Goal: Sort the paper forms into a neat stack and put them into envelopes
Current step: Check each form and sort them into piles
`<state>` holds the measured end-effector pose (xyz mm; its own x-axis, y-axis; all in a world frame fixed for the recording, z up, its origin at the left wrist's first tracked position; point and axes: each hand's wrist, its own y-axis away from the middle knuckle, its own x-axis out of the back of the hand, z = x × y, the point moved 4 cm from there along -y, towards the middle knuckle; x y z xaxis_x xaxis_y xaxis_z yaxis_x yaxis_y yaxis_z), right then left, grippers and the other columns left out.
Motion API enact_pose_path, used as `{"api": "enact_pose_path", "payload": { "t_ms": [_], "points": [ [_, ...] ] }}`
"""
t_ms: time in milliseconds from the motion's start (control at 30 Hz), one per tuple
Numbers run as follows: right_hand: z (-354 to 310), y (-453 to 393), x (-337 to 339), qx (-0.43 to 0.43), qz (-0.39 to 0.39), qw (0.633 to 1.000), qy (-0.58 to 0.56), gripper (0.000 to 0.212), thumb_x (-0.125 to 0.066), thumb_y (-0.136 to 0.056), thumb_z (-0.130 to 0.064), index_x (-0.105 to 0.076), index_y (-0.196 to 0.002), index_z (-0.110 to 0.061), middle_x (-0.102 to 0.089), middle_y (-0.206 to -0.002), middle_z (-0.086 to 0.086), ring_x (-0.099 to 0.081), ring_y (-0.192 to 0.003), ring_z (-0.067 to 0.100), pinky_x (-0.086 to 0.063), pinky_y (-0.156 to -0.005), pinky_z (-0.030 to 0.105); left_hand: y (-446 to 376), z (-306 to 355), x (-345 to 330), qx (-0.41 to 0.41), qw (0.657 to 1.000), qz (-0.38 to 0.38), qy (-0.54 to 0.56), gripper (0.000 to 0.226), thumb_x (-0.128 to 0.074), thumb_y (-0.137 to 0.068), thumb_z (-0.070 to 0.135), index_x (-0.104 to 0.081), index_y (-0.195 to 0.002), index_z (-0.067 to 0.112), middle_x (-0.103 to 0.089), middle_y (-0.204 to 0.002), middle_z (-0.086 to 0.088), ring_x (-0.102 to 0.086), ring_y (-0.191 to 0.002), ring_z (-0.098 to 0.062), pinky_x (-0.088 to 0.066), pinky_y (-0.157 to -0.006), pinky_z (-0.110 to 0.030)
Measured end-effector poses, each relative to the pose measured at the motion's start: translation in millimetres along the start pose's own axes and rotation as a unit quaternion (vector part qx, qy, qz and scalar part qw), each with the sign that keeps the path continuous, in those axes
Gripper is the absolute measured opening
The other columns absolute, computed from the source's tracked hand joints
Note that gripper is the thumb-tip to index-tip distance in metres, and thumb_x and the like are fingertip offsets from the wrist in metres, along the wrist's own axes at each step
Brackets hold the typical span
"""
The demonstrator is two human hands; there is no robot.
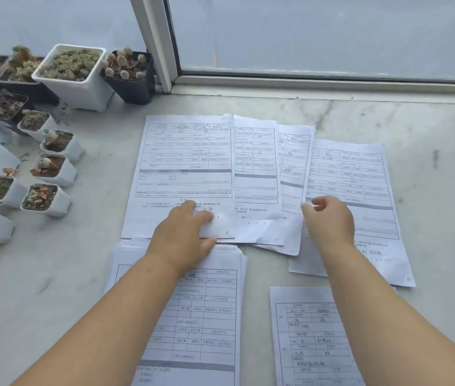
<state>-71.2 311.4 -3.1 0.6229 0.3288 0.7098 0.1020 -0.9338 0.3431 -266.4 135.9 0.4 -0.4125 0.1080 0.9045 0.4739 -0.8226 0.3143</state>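
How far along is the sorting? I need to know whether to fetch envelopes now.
Partly done: a thick stack lies near the person. In hand: the left hand presses the leftmost fanned form, the right hand pinches another sheet's edge. Left: several forms remain spread out; no envelopes are visible.

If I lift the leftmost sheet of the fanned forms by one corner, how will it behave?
The leftmost sheet is thin paper, so it will probably droop and feel very light. On the smooth marble sill it may slide when pushed, dragging the overlapped sheet.
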Motion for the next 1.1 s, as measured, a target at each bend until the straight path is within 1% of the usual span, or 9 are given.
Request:
{"api": "enact_pose_path", "payload": {
  "t_ms": [100, 233, 333, 467, 700, 867, 933, 1000, 1100],
  "points": [
    [6.1, -10.6, 1.8, -0.066, -0.051, 0.996, -0.013, 0.019, -0.063, -0.078, -0.025, -0.064, -0.092, -0.011, -0.071, -0.081, 0.005, -0.065, -0.073, 0.026, -0.056, -0.080, 0.039, 0.8, 1.9, 0.5, -0.001, 1.000, 0.007, 0.001, 0.043, -0.058, -0.088, 0.040, -0.051, -0.129, 0.033, -0.037, -0.138, 0.002, -0.036, -0.127, -0.018, -0.041, -0.095, -0.031],
    [-4.9, -5.9, -11.1, -0.063, -0.112, 0.992, -0.012, 0.017, -0.063, -0.079, -0.014, -0.056, -0.064, -0.016, -0.060, -0.067, 0.005, -0.054, -0.066, 0.026, -0.046, -0.066, 0.033, 1.8, 3.7, 0.3, 0.006, 1.000, 0.002, 0.006, 0.045, -0.057, -0.089, 0.040, -0.048, -0.132, 0.034, -0.033, -0.143, 0.002, -0.032, -0.132, -0.017, -0.039, -0.097, -0.031],
    [-11.8, -3.7, -15.9, -0.011, -0.104, 0.994, 0.031, 0.008, -0.057, -0.080, -0.008, -0.062, -0.074, -0.011, -0.064, -0.076, 0.005, -0.055, -0.072, 0.027, -0.045, -0.063, 0.031, 2.0, 4.2, 0.9, 0.008, 1.000, 0.002, 0.008, 0.045, -0.057, -0.089, 0.039, -0.047, -0.133, 0.034, -0.032, -0.145, 0.002, -0.031, -0.133, -0.017, -0.038, -0.099, -0.031],
    [-16.2, -14.4, -9.0, 0.046, -0.099, 0.993, 0.050, 0.009, -0.053, -0.081, -0.005, -0.053, -0.072, -0.006, -0.048, -0.067, 0.003, -0.042, -0.069, 0.023, -0.031, -0.055, 0.029, 5.8, 0.5, 0.1, 0.016, 1.000, 0.000, -0.004, 0.046, -0.052, -0.093, 0.039, -0.043, -0.137, 0.033, -0.028, -0.149, 0.000, -0.027, -0.137, -0.018, -0.038, -0.102, -0.033],
    [-22.3, -30.0, -2.2, 0.083, -0.125, 0.986, 0.070, 0.004, -0.058, -0.087, -0.012, -0.062, -0.085, -0.011, -0.054, -0.071, 0.000, -0.050, -0.077, 0.025, -0.037, -0.059, 0.028, 10.9, -7.4, -2.8, 0.026, 0.999, 0.019, 0.024, 0.046, -0.051, -0.094, 0.039, -0.043, -0.139, 0.032, -0.025, -0.153, -0.001, -0.022, -0.140, -0.018, -0.032, -0.107, -0.034],
    [-2.2, -11.5, 19.2, 0.068, -0.002, 0.998, 0.010, 0.029, -0.059, -0.091, -0.023, -0.057, -0.119, -0.016, -0.061, -0.103, 0.001, -0.054, -0.094, 0.020, -0.039, -0.079, 0.029, 8.4, -10.0, -1.2, 0.026, 0.999, 0.002, 0.041, 0.047, -0.052, -0.093, 0.038, -0.043, -0.139, 0.032, -0.025, -0.152, 0.000, -0.024, -0.139, -0.018, -0.032, -0.107, -0.034],
    [27.3, 11.0, 29.3, 0.069, 0.052, 0.995, 0.041, 0.037, -0.055, -0.093, -0.027, -0.054, -0.129, -0.021, -0.055, -0.129, 0.002, -0.052, -0.114, 0.021, -0.040, -0.092, 0.035, 8.7, -10.6, 0.6, 0.023, 0.999, -0.008, 0.043, 0.048, -0.051, -0.094, 0.039, -0.042, -0.140, 0.033, -0.024, -0.153, 0.000, -0.022, -0.140, -0.018, -0.031, -0.109, -0.034],
    [56.4, 31.6, 25.8, 0.081, 0.011, 0.981, 0.174, 0.051, -0.053, -0.094, -0.039, -0.042, -0.143, -0.028, -0.031, -0.155, 0.004, -0.030, -0.141, 0.021, -0.024, -0.112, 0.044, 9.9, -10.1, 1.2, 0.021, 0.999, -0.015, 0.044, 0.049, -0.050, -0.094, 0.040, -0.040, -0.141, 0.033, -0.021, -0.154, 0.000, -0.020, -0.141, -0.018, -0.029, -0.110, -0.034],
    [74.8, 30.4, 22.4, 0.096, -0.039, 0.959, 0.264, 0.061, -0.046, -0.094, -0.052, -0.027, -0.150, -0.035, -0.006, -0.163, 0.000, -0.005, -0.149, 0.017, -0.006, -0.118, 0.046, 10.3, -10.1, 1.2, 0.019, 0.999, -0.015, 0.045, 0.050, -0.050, -0.094, 0.040, -0.039, -0.142, 0.033, -0.021, -0.154, 0.000, -0.019, -0.142, -0.018, -0.027, -0.110, -0.033]
  ]
}}
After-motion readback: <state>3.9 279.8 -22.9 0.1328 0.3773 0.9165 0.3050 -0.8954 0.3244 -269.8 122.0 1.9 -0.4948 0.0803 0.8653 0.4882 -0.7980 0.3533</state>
